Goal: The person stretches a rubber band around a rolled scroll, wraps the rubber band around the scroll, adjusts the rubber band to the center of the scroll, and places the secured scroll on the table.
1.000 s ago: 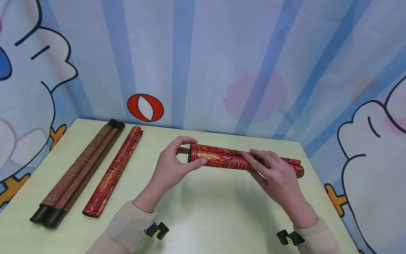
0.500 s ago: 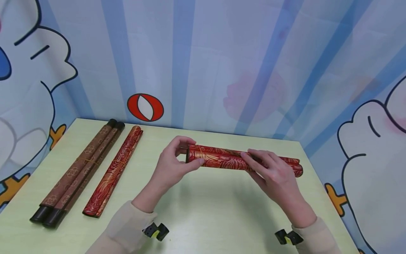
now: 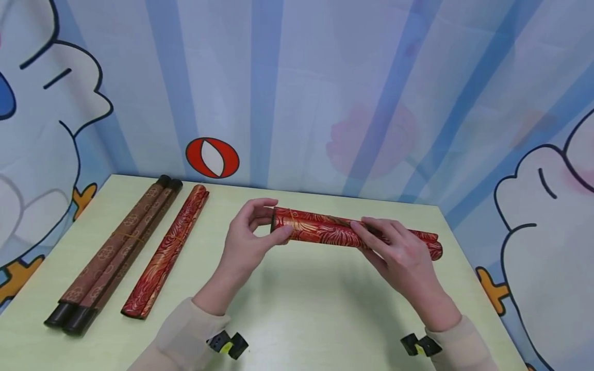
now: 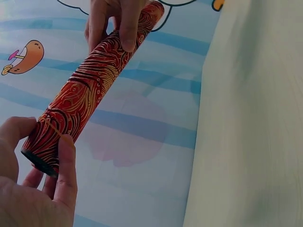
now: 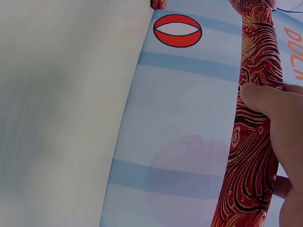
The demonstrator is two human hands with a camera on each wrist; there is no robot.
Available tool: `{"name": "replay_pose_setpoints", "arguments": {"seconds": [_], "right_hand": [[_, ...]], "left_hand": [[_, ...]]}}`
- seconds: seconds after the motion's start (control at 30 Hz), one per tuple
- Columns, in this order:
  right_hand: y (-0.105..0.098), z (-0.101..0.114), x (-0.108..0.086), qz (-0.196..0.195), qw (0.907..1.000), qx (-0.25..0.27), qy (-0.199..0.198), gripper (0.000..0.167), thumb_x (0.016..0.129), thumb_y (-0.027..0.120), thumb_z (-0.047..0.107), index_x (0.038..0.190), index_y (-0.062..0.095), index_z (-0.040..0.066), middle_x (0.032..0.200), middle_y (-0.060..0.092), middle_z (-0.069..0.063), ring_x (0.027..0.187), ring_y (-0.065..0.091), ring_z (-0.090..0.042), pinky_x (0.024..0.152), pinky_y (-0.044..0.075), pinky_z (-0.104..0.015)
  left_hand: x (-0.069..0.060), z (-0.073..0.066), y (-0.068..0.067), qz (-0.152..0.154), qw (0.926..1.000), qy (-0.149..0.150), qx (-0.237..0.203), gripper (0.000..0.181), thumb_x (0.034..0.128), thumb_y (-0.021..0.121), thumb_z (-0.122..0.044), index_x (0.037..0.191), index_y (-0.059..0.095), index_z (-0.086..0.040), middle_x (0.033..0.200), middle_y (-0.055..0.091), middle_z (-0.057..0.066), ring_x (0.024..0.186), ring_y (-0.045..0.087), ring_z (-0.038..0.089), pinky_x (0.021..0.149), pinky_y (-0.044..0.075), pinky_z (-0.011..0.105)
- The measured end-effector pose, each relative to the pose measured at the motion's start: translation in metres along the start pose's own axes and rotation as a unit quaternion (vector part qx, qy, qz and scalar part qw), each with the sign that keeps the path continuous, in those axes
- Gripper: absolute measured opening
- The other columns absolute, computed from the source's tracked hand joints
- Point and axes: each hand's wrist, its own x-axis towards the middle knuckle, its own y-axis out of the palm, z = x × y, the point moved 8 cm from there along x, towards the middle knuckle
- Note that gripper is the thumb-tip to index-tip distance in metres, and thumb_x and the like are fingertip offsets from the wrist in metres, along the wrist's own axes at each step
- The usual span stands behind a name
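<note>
A red scroll [image 3: 320, 231] with gold swirls, rolled into two side-by-side rolls, is held above the table, tilted slightly down to the right. My left hand [image 3: 246, 239] grips its dark-rimmed left end between thumb and fingers. Close to that end a thin elastic band [image 4: 51, 126] crosses the scroll, and the left thumb tip touches it in the left wrist view. My right hand [image 3: 403, 252] grips the scroll right of its middle, the thumb [image 5: 258, 98] across one face in the right wrist view. The fingers behind the scroll are partly hidden.
On the table's left lie another red-gold scroll [image 3: 164, 252] and a pair of brown scrolls [image 3: 111, 252] with black ends, tied by a thin band. A pale table [image 3: 306, 319] lies under the hands. Behind it stands a striped blue cartoon backdrop [image 3: 306, 103].
A thin strand that stretched past the scroll's left end a second ago no longer shows. The left hand has shifted slightly left along that end. The right hand and scroll have barely moved.
</note>
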Motion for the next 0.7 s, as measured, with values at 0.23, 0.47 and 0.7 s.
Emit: {"name": "replay_pose_setpoints", "arguments": {"seconds": [0.23, 0.47, 0.7], "right_hand": [[0.000, 0.000, 0.000, 0.002, 1.0000, 0.000, 0.006, 0.037, 0.111, 0.061, 0.028, 0.144, 0.069, 0.015, 0.127, 0.070, -0.016, 0.106, 0.070, -0.035, 0.075, 0.064, -0.047], [0.003, 0.000, 0.001, 0.013, 0.9998, -0.004, 0.012, 0.066, 0.083, 0.091, 0.008, 0.145, 0.069, 0.014, 0.127, 0.070, -0.017, 0.106, 0.070, -0.036, 0.075, 0.064, -0.048], [0.005, 0.001, 0.004, 0.006, 0.9999, -0.009, 0.007, 0.065, 0.084, 0.091, 0.008, 0.144, 0.069, 0.013, 0.126, 0.070, -0.018, 0.105, 0.071, -0.036, 0.076, 0.064, -0.048]], "left_hand": [[-0.001, -0.001, -0.006, -0.034, 0.9991, 0.004, 0.024, 0.063, 0.0906, 0.088, -0.015, 0.146, 0.057, -0.014, 0.128, 0.063, 0.011, 0.119, 0.061, 0.023, 0.084, 0.063, 0.027], [-0.005, -0.010, -0.011, -0.065, 0.9935, 0.063, 0.069, 0.067, 0.0874, 0.091, -0.017, 0.144, 0.056, -0.012, 0.135, 0.059, 0.005, 0.120, 0.060, 0.021, 0.094, 0.063, 0.040], [-0.013, -0.037, -0.008, -0.089, 0.9539, 0.201, 0.205, 0.051, 0.0835, 0.094, -0.023, 0.126, 0.068, -0.011, 0.127, 0.059, 0.008, 0.121, 0.055, 0.022, 0.100, 0.053, 0.047]]}}
